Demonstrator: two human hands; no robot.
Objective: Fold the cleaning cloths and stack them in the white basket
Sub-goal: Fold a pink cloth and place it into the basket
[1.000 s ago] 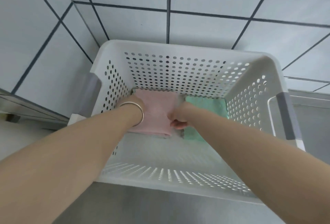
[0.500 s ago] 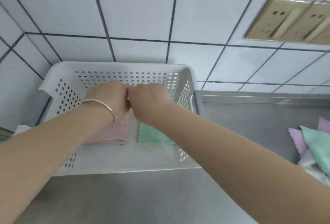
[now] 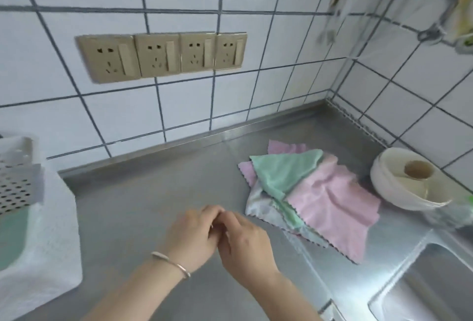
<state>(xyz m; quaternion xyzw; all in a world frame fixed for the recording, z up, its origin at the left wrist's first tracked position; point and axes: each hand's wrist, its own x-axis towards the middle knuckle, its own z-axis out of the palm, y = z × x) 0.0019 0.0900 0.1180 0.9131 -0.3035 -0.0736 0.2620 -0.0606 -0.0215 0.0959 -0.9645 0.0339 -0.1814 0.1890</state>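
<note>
- The left hand (image 3: 193, 236) and right hand (image 3: 245, 241) meet over the bare steel counter (image 3: 143, 192), fingers loosely curled and touching at the tips; neither holds a cloth.
- A thin metal bangle (image 3: 171, 264) circles the left wrist.
- The counter is brushed stainless steel, smooth and dull grey, with a low raised lip where it joins the wall.
- The cloths (image 3: 307, 192) lie in a loose, unfolded pile to the right of the hands, near but apart from them. They are soft, thin squares with pinked zigzag edges: pink ones on top and below, a mint green one draped across the upper part, a paler one at the bottom.
- The basket (image 3: 38, 231) stands at the far left edge, well apart from the pile. It is white plastic with a rounded corner and a wall pierced by rows of small round holes; a patch of green shows inside it, though blur keeps its shape unclear.
- A round cream bowl (image 3: 391, 179) with a glossy surface sits right of the cloths, against the side wall; a tan ring shape lies inside it.
- A steel sink (image 3: 430, 290) opens at the lower right corner.
- The wall (image 3: 179, 115) is glossy white square tile with dark grout.
- Four beige sockets (image 3: 163, 55) sit in a row on it, each a flat rectangular plate.
</note>
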